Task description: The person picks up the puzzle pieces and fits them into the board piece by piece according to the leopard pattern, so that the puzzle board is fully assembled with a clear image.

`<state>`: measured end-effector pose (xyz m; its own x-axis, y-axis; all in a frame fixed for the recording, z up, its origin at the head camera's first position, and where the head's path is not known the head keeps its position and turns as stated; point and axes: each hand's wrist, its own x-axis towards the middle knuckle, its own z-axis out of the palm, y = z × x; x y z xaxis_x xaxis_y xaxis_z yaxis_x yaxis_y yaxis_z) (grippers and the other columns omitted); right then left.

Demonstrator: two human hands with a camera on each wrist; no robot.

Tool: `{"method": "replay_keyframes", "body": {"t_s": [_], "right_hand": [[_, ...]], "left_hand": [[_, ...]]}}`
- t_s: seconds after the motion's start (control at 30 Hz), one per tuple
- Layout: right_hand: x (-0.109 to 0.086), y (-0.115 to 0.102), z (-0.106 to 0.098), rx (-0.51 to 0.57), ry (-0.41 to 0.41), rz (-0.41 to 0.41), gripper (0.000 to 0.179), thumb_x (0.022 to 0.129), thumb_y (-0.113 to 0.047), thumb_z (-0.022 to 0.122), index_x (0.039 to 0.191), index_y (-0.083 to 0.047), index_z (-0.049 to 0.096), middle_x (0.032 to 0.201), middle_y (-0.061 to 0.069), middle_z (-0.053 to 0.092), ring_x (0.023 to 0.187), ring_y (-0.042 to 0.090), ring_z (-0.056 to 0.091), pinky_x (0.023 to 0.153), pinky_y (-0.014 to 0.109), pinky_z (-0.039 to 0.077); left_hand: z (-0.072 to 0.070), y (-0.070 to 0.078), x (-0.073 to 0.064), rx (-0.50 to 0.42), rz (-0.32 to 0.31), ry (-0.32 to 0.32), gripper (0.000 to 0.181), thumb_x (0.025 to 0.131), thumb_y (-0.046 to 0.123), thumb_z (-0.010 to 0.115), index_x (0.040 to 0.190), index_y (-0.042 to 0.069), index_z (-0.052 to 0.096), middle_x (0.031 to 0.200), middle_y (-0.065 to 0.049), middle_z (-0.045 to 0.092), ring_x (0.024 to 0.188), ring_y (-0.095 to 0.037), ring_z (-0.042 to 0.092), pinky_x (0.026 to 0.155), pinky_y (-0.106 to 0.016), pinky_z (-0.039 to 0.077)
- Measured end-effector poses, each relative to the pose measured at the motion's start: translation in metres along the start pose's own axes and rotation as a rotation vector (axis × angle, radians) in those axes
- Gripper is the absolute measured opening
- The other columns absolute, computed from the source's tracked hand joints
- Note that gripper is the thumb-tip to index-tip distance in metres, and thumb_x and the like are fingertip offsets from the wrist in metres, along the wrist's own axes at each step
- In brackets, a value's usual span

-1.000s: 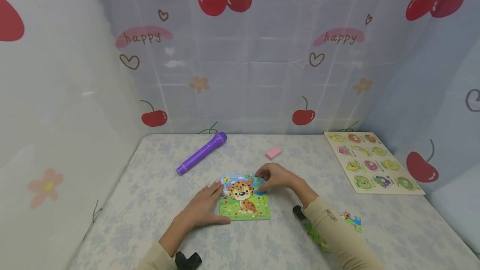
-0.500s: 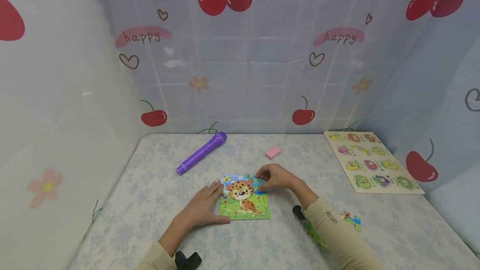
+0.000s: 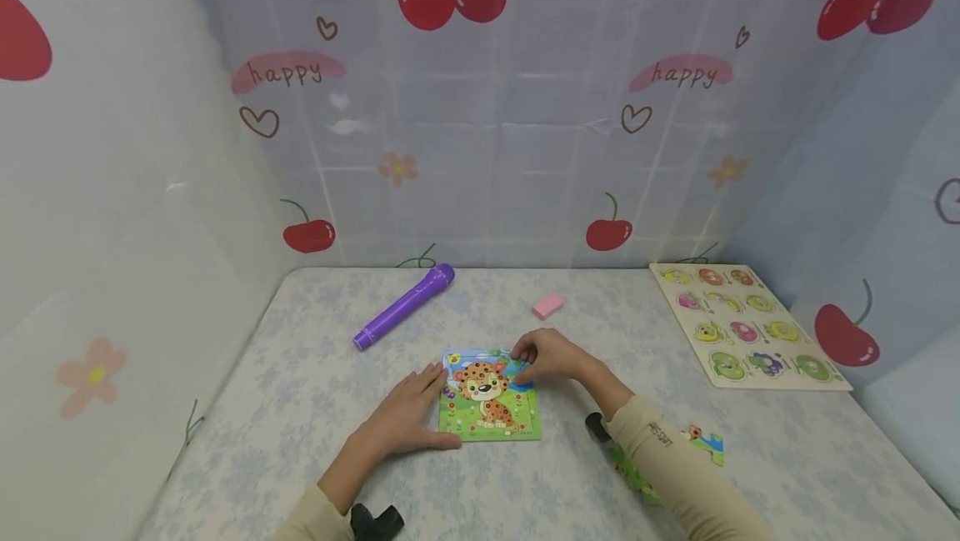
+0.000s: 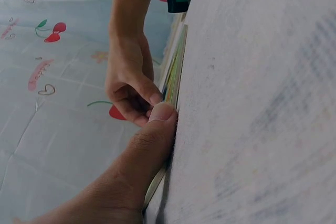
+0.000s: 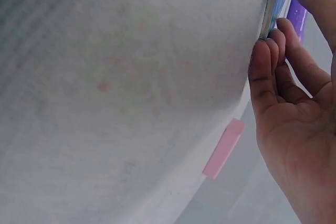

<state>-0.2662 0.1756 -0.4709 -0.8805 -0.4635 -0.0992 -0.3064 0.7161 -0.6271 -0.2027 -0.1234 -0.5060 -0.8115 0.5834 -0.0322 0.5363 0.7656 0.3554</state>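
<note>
A square jigsaw puzzle (image 3: 486,399) with a spotted leopard cub on green grass lies flat on the table. My left hand (image 3: 405,414) rests along its left side with fingers extended, the thumb at the bottom edge; in the left wrist view that thumb (image 4: 152,135) lies by the puzzle's edge. At the top right corner my right hand (image 3: 553,355) pinches a puzzle piece (image 3: 522,360) between thumb and curled fingers, most of the piece hidden under them. The right wrist view shows these fingers (image 5: 262,66) right at the puzzle's side.
Loose puzzle pieces (image 3: 705,443) and a green one (image 3: 633,474) lie partly behind the right sleeve. A purple toy microphone (image 3: 403,308) and a pink eraser-like block (image 3: 547,306) lie farther back. A fruit puzzle board (image 3: 750,328) sits at the back right.
</note>
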Motion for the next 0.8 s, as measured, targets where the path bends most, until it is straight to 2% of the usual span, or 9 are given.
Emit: {"method": "replay_keyframes", "body": {"t_s": [0.27, 0.57, 0.8], "right_hand": [[0.0000, 0.0016, -0.0004, -0.007, -0.008, -0.004, 0.034, 0.072, -0.024, 0.087, 0.099, -0.010, 0.072, 0.090, -0.001, 0.067, 0.081, 0.008, 0.058, 0.072, 0.022, 0.051], [-0.0029, 0.0091, -0.0054, 0.071, -0.062, -0.047, 0.043, 0.072, -0.024, 0.087, 0.108, -0.007, 0.069, 0.098, 0.003, 0.068, 0.084, 0.011, 0.059, 0.074, 0.023, 0.052], [-0.0017, 0.0080, -0.0057, 0.099, -0.054, -0.040, 0.044, 0.071, -0.024, 0.087, 0.108, -0.008, 0.069, 0.097, 0.002, 0.066, 0.084, 0.013, 0.058, 0.074, 0.025, 0.052]], "left_hand": [[-0.0016, 0.0009, -0.0013, 0.006, -0.003, -0.005, 0.116, 0.073, 0.077, 0.062, 0.154, 0.003, 0.024, 0.162, -0.014, 0.021, 0.151, -0.029, 0.020, 0.123, -0.048, 0.021], [-0.0003, 0.0009, -0.0012, 0.002, -0.004, -0.015, 0.117, 0.072, 0.080, 0.060, 0.155, 0.005, 0.023, 0.163, -0.012, 0.020, 0.151, -0.027, 0.019, 0.123, -0.046, 0.020], [-0.0020, 0.0016, -0.0010, 0.011, -0.003, -0.003, 0.115, 0.074, 0.077, 0.061, 0.154, 0.004, 0.025, 0.163, -0.013, 0.021, 0.151, -0.028, 0.020, 0.123, -0.047, 0.021]]}}
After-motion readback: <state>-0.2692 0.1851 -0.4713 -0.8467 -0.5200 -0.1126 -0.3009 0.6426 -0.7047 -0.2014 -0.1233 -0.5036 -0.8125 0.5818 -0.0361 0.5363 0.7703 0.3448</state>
